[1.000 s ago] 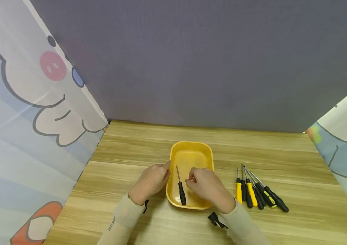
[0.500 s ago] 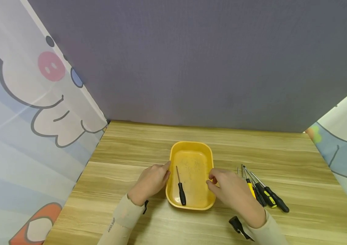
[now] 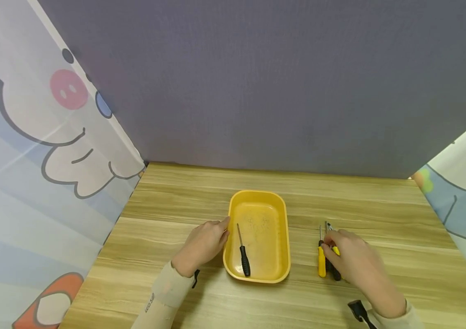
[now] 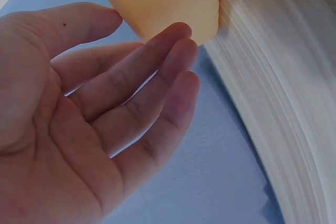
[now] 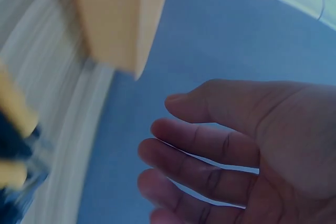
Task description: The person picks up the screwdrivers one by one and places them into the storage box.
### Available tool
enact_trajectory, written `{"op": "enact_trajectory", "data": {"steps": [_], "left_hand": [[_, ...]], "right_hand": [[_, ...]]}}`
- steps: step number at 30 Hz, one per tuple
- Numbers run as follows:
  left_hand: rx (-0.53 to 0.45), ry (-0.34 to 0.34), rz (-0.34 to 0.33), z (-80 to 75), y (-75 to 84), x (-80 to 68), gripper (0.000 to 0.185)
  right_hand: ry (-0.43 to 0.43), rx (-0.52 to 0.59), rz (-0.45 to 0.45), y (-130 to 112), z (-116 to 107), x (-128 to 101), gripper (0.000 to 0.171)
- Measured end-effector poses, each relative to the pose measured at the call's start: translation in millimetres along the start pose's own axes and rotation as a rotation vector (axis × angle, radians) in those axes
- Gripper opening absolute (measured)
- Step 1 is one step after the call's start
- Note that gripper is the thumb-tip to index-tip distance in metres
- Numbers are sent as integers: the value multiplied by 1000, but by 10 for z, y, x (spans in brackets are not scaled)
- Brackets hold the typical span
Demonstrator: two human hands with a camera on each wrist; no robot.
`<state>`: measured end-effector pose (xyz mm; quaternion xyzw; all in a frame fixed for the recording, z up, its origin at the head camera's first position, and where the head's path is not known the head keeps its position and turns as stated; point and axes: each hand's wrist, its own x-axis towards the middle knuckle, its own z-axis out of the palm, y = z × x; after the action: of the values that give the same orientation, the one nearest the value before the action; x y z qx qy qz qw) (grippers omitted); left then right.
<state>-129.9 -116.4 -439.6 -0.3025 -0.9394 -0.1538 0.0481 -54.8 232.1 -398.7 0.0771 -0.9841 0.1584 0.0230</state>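
A yellow tray (image 3: 279, 253) stands on the table with one black-handled screwdriver (image 3: 245, 261) lying in its left half. My left hand (image 3: 202, 242) is at the tray's left side, fingertips right at the rim. In the left wrist view, the fingers of that hand (image 4: 113, 95) are loosely extended against the tray's wall (image 4: 173, 3). My right hand (image 3: 354, 258) hovers over the pile of screwdrivers to the right, covering most of it. A yellow-handled screwdriver (image 3: 321, 262) shows just left of its fingertips. The right wrist view shows this hand (image 5: 226, 150) with fingers relaxed and nothing between them.
The wooden table (image 3: 183, 196) runs back to a grey wall panel (image 3: 257, 91). Printed cartoon curtains (image 3: 15, 183) hang at both sides. A black strap (image 3: 358, 310) dangles at the right wrist.
My right hand has moved right, from inside the tray, across its right rim, to over the screwdriver pile. The left hand and the screwdriver in the tray have stayed put.
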Motion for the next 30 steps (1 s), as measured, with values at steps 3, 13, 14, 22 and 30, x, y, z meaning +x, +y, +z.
{"op": "enact_trajectory", "data": {"steps": [3, 13, 14, 22, 30], "left_hand": [[1, -2, 1, 0, 3, 5, 28], [-9, -10, -6, 11, 2, -2, 31], [-8, -13, -9, 12, 3, -3, 32], [-15, -25, -20, 8, 10, 2, 34], [-13, -26, -27, 20, 1, -3, 36]], "right_hand": [[6, -15, 19, 197, 8, -50, 5], [-96, -33, 144, 790, 3, -132, 4], [-105, -34, 151, 844, 6, -140, 4], [-191, -44, 202, 1104, 20, -191, 4], [-352, 11, 254, 1218, 118, -131, 14]]}}
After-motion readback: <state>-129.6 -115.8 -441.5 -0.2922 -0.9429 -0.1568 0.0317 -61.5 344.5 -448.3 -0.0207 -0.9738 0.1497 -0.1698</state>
